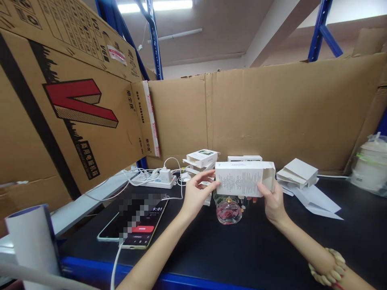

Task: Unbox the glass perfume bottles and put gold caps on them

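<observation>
white box (238, 181) is gripped between both raised hands (196, 195) (274, 201).

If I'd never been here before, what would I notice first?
Probably the big red V, lying sideways on the cardboard box at the left. Then the white carton, held up in the middle by the left hand and right hand. Just below it, a pinkish glass bottle stands on the black table.

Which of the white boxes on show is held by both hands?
The long box with printed text, left hand at one end, right hand at the other. The other white boxes, behind and beside it, are in neither hand.
</observation>
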The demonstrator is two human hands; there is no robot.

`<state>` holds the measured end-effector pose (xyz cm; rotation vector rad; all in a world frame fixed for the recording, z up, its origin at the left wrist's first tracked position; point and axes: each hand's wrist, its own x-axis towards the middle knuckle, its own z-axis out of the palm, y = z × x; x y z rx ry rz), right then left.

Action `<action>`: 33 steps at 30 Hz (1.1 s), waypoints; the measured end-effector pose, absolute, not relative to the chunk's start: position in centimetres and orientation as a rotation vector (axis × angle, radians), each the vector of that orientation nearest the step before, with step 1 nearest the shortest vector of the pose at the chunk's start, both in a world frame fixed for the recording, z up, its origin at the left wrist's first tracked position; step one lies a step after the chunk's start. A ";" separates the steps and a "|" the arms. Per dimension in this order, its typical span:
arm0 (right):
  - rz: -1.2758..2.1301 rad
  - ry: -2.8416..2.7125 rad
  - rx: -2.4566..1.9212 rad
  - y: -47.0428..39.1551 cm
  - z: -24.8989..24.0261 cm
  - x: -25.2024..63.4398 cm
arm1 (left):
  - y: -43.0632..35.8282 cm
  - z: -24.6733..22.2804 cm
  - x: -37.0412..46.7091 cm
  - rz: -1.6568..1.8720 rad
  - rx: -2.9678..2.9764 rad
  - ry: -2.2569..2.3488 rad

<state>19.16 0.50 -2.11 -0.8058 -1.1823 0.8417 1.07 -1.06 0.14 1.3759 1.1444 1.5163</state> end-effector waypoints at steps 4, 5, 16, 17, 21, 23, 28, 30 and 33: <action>0.858 -1.175 -0.799 0.6 -2.3 19.2 | -1.1 0.4 1.0 1.466 1.352 1.135; 0.862 -1.175 -0.798 0.6 -2.3 19.3 | -1.1 0.6 1.0 1.460 1.356 1.128; 0.802 -1.190 -0.838 0.4 -1.9 19.2 | -1.3 0.5 1.1 1.452 1.402 1.134; 0.801 -1.193 -0.844 0.3 -1.9 19.2 | -1.3 0.5 1.1 1.470 1.420 1.152; 0.834 -1.169 -0.847 0.6 -1.5 19.4 | -1.4 0.4 0.9 1.639 1.594 1.315; 0.878 -1.117 -0.828 0.9 -1.2 19.6 | -1.5 0.4 0.9 1.740 1.695 1.356; 1.033 -1.034 -0.799 1.5 -0.7 19.9 | -1.5 0.0 1.0 1.748 1.813 1.260; 1.085 -1.044 -0.804 1.5 -0.7 19.8 | -1.6 -0.4 1.2 1.622 1.919 1.220; 1.152 -1.027 -0.808 1.4 -0.6 19.7 | -1.9 -1.1 1.6 1.576 2.110 1.186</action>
